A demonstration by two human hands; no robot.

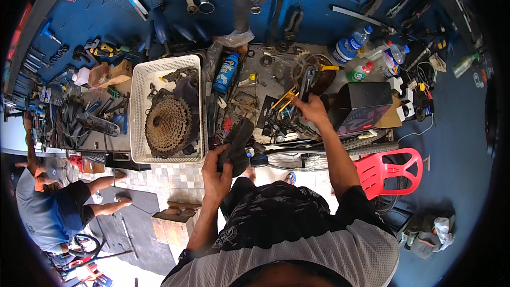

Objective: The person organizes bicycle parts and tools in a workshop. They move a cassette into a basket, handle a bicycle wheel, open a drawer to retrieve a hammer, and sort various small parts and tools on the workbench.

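My left hand (217, 174) is closed around a dark, floppy piece that looks like a cloth (237, 148), held in front of the bench edge. Over the bench, my right hand (313, 110) is closed at the lower end of a black crank arm (306, 82). A toothed chainring (300, 64) shows at the crank's upper end. Beside my right fingers lies an orange-yellow slim tool (285, 99); whether they touch it I cannot tell. A large bicycle cassette (167, 125) lies in a white plastic basket (136, 151) left of my hands.
A blue spray can (227, 73) stands behind the cloth. Right of my right hand are a black box (353, 106) and plastic bottles (357, 42). A wheel (297, 159) and a red chair (390, 172) are below the bench. Another person (48, 207) is at far left.
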